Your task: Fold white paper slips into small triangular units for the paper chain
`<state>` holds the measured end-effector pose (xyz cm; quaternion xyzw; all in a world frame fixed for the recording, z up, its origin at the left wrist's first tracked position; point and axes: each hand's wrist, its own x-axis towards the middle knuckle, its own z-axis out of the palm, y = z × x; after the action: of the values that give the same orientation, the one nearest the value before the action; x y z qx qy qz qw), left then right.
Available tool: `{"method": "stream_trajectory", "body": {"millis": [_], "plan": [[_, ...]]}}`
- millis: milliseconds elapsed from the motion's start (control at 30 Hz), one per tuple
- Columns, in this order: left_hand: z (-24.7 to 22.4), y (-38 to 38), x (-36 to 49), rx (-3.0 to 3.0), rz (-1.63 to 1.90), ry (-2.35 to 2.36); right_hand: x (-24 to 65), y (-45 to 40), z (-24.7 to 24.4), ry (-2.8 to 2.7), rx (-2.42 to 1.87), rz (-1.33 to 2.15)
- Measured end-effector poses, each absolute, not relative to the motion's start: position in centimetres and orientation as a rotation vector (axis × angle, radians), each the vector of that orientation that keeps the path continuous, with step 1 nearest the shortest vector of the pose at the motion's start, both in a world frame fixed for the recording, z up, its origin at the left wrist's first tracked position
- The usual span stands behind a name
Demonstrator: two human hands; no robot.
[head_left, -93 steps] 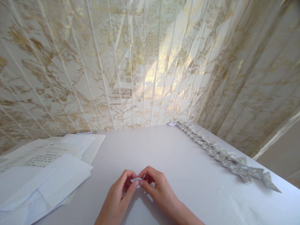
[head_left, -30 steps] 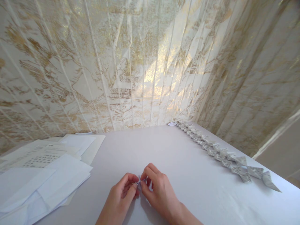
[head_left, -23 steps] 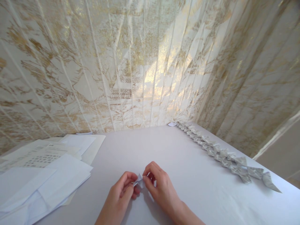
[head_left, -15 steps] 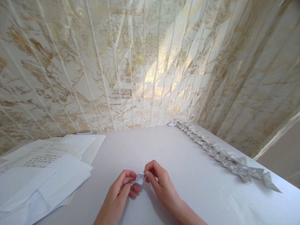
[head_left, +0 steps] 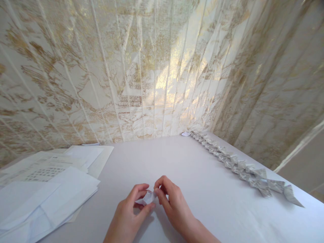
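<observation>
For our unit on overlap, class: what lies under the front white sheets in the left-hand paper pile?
A printed sheet runs partly under the white sheets, and a cream edge sticks out beneath them on the right. Whatever else they cover cannot be seen.

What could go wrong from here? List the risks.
The small folded paper sits between the left grip and right grip; too hard a squeeze might crush or tear it. The sheets on the left overlap unevenly, so a brush could slide them. The gray folded pieces lie near the right edge of the table; a bump might knock some off.
</observation>
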<state>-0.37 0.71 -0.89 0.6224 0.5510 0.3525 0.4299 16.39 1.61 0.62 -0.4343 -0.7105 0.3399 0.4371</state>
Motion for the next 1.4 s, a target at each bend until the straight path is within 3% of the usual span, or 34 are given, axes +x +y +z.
{"method": "stream_trajectory", "body": {"millis": [167,533,933,1400], "plan": [[-0.4,0.6,-0.5,1.470,0.956,1.427,16.3,2.1,0.5,-1.554,-1.080,1.093],[0.5,0.0,0.1,1.421,0.968,1.435,16.3,1.9,1.1,-1.636,-1.220,1.242],[-0.8,0.7,-0.6,1.315,0.897,1.204,16.2,2.0,1.0,-1.705,-1.228,0.975],[-0.7,0.7,-0.7,1.508,0.889,1.263,17.5,2.9,0.4,-1.794,-1.161,1.216]]}}
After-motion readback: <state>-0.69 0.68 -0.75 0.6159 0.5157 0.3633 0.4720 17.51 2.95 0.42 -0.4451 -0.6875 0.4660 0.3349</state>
